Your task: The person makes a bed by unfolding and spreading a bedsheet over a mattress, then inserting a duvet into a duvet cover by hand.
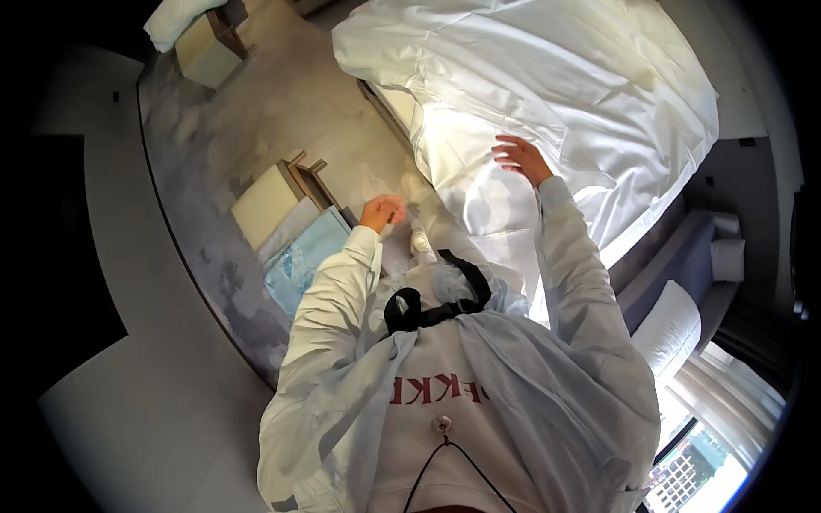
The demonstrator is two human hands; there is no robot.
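Note:
A rumpled white sheet [581, 94] covers the bed and hangs over its near side. Over its near edge is my right hand [522, 159], fingers apart and nothing held; whether it touches the cloth is unclear. My left hand [382, 212] is off the bed, above the floor beside a low bench. Its fingers are smeared by motion, so their shape and any contents cannot be made out. On the bench [272, 205] lie a grey folded cloth [289, 229] and a light blue patterned item [310, 256].
Carpeted floor [222, 128] runs left of the bed. A second bench [205, 53] with a white pillow or cloth [178, 19] is at the top left. On the right, a grey sofa [663, 269] with white pillows [671, 329] is near a window [697, 470].

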